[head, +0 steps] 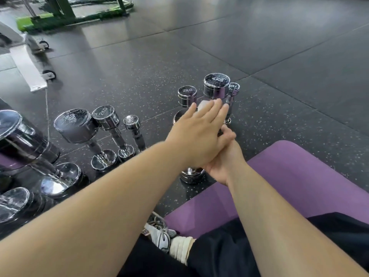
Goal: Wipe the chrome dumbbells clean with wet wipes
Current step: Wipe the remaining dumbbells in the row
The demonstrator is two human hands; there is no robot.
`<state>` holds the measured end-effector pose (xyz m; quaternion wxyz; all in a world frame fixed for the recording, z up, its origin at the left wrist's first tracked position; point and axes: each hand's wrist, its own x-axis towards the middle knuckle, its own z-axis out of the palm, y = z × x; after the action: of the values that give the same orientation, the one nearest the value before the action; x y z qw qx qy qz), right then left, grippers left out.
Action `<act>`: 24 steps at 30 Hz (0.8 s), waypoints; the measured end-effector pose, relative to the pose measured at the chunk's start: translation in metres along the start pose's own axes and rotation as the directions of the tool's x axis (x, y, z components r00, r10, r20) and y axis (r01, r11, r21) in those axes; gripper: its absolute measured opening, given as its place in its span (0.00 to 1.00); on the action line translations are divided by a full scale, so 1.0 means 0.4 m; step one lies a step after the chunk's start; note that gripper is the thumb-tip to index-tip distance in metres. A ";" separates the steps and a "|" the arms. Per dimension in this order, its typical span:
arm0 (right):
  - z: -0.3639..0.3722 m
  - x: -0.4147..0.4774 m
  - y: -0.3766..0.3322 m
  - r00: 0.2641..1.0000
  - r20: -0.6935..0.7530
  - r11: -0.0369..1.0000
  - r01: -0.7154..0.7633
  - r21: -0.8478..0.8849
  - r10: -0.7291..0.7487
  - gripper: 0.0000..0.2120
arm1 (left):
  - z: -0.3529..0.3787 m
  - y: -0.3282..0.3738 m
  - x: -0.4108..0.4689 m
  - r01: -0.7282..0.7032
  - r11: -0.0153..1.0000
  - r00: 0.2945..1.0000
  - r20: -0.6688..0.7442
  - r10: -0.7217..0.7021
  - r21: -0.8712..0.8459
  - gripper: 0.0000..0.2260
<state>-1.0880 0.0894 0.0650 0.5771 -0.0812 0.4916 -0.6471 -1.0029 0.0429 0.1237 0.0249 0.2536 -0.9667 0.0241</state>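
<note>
Forearms before 4KG dumbbell — more dumbbells left

4KG dumbbell: handle hidden behind left hand and right hand. Wet wipe mostly covered by left fingers. Large dumbbells cut by left edge. Small dumbbell just beside: label partly hidden.

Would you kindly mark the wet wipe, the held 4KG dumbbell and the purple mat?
wet wipe (202, 105): head view, white corner.
held 4KG dumbbell (216, 79): head view, top face.
purple mat (299, 166): head view, bare middle.
</note>
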 end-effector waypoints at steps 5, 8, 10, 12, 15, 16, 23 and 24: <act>-0.007 -0.004 -0.002 0.996 -0.090 1.000 -0.027 -0.006 0.027 0.31 | -0.029 -0.065 0.102 0.309 0.937 0.941 0.196 -0.276 -0.162 0.28; -0.007 -0.002 -0.007 0.993 -0.118 0.999 -0.032 0.009 0.033 0.30 | 0.021 -0.050 0.015 0.199 0.979 0.980 -0.021 -0.200 -0.045 0.28; -0.003 0.008 0.000 0.994 -0.107 0.999 -0.026 0.023 0.029 0.29 | 0.057 -0.024 -0.031 0.020 0.995 0.984 -0.180 -0.003 0.096 0.27; 0.002 0.009 0.008 0.995 -0.095 0.999 -0.021 0.036 0.024 0.28 | 0.059 -0.008 -0.016 -0.014 0.992 0.966 -0.254 0.046 0.127 0.26; 0.001 0.002 0.007 0.993 -0.116 0.999 -0.021 0.026 0.024 0.27 | 0.012 -0.015 0.045 0.176 0.984 0.982 -0.070 -0.178 -0.025 0.28; -0.001 -0.001 0.004 0.991 -0.130 1.000 -0.023 0.020 0.026 0.28 | 0.008 -0.032 0.065 0.284 0.953 0.958 -0.006 -0.286 -0.107 0.29; 0.001 0.009 -0.015 0.982 -0.188 1.000 0.000 0.007 0.002 0.25 | 0.034 -0.043 -0.022 0.357 0.490 0.737 -0.082 -0.670 -0.795 0.15; 0.005 0.011 -0.012 0.982 -0.189 1.000 0.002 0.005 -0.001 0.25 | 0.045 -0.037 -0.047 0.350 0.423 0.676 -0.087 -0.732 -0.836 0.14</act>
<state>-1.0915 0.0838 0.0675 0.5276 -0.0182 0.5424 -0.6536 -0.9800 0.0381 0.1050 0.3537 0.5119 -0.7057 -0.3390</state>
